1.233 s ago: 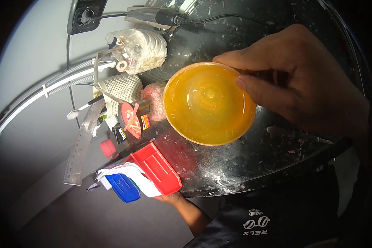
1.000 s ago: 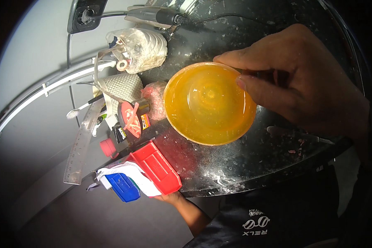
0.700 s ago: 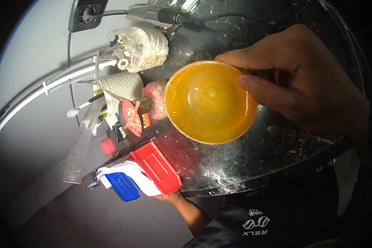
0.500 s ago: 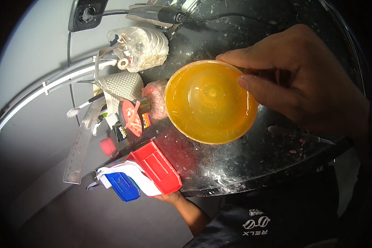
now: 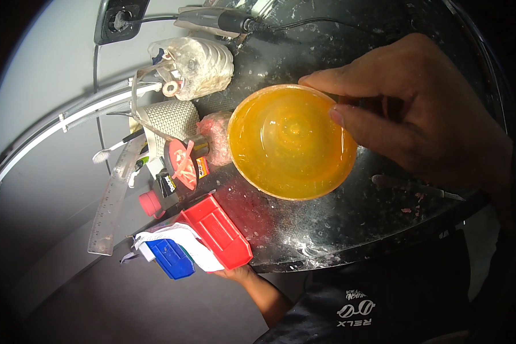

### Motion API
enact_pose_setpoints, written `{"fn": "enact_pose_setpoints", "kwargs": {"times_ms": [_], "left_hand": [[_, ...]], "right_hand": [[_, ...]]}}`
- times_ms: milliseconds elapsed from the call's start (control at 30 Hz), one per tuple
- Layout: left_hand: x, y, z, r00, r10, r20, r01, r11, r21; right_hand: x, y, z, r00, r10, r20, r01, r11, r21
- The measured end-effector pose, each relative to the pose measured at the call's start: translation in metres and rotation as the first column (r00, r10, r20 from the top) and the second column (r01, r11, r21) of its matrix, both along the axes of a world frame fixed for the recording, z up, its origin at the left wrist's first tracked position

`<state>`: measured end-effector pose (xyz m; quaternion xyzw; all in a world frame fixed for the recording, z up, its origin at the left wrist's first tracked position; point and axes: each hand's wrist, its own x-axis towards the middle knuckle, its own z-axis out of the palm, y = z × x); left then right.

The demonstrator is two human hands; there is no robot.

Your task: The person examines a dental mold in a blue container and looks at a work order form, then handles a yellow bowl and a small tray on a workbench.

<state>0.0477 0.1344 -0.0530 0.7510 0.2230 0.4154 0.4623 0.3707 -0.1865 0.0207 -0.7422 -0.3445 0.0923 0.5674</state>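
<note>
My right hand [image 5: 404,103] comes in from the right, its thumb and fingers pinching the rim of a round yellow bowl [image 5: 292,172]. The bowl's glossy inside faces up at me, above a dark tabletop; whether liquid lies in it I cannot tell. At the lower edge, my left hand [image 5: 239,274] is against the underside of a red plastic bin [image 5: 218,229], and its fingers are mostly hidden there. A blue bin [image 5: 171,258] and a white sheet of paper [image 5: 198,246] sit beside the red one.
Left of the bowl are a bag of pink material [image 5: 215,137], a woven holder [image 5: 169,123], a clear ruler [image 5: 112,209], a pink dish with strips [image 5: 182,166] and a whitish plastic container [image 5: 203,66]. A knife-like tool [image 5: 413,186] lies right. A cable [image 5: 315,21] crosses the back.
The bowl and my right thumb have shifted very slightly to the left. Everything else looks the same.
</note>
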Motion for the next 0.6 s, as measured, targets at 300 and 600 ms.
{"fn": "enact_pose_setpoints", "kwargs": {"times_ms": [300, 600], "left_hand": [[-0.001, 0.001, -0.001, 0.999, 0.012, 0.034, -0.011, 1.0, -0.015], [-0.006, 0.004, -0.001, 1.0, 0.006, -0.007, -0.006, 1.0, 0.019]], "right_hand": [[0.0, 0.001, -0.003, 1.0, -0.006, 0.001, 0.006, 1.0, -0.015], [0.008, -0.002, -0.017, 0.99, 0.052, -0.131, -0.062, 0.995, -0.074]]}}
